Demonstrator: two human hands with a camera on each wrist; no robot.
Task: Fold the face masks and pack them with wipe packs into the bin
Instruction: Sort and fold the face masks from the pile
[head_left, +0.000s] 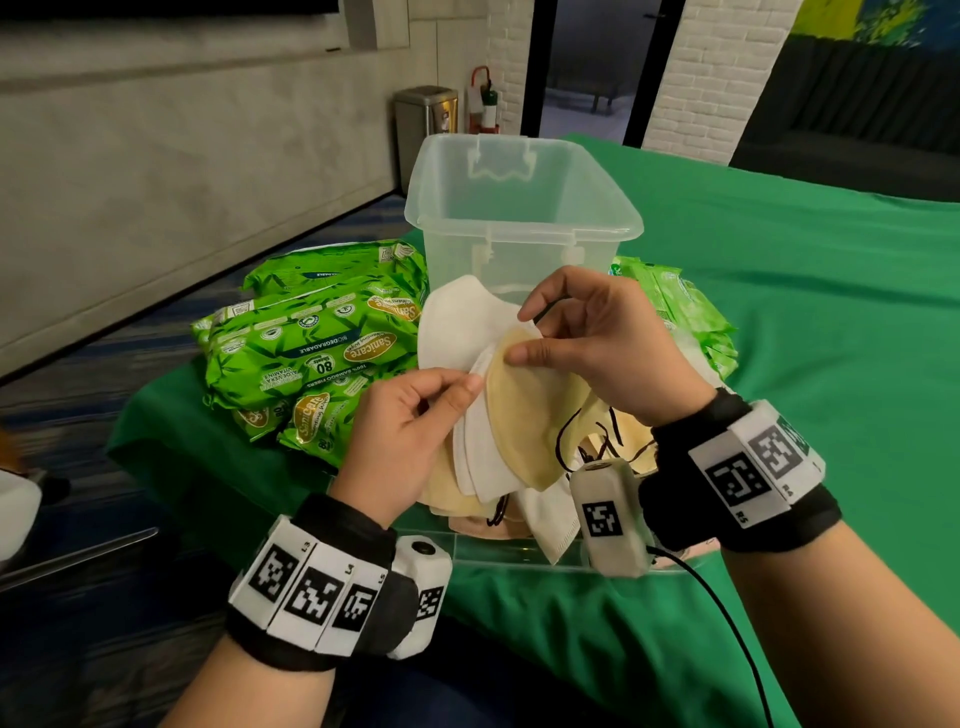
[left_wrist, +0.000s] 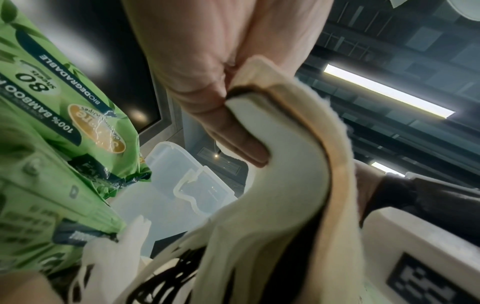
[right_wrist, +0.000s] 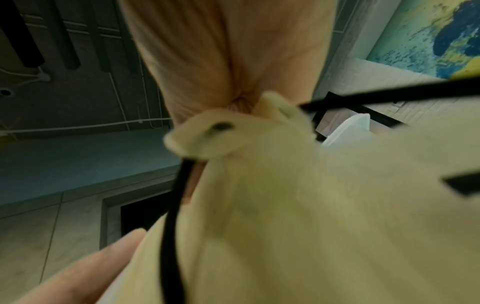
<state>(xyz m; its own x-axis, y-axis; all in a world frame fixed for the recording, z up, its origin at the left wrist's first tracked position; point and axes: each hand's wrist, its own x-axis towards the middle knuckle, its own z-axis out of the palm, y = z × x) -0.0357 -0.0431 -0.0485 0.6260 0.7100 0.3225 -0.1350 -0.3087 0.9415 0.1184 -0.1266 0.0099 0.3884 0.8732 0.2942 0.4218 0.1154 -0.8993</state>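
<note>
The yellow face mask (head_left: 524, 415), seemingly topmost, is pinched at its far edge in the grip of the right hand (head_left: 613, 343), its long axis running back toward that wrist, while the white masks (head_left: 483, 460) beside it are pinched by the left hand (head_left: 408, 431), with the clear plastic bin (head_left: 519, 218) just beyond both.

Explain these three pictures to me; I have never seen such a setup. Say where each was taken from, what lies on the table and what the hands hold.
No machine: a person works with bare hands. The wide picture comes from a camera on the head; the other two come from the small white cameras strapped at the wrists. On the green cloth stand a clear plastic bin and green wipe packs. The left hand pinches a fanned stack of face masks; the right hand pinches the yellow mask by its edge.
</note>
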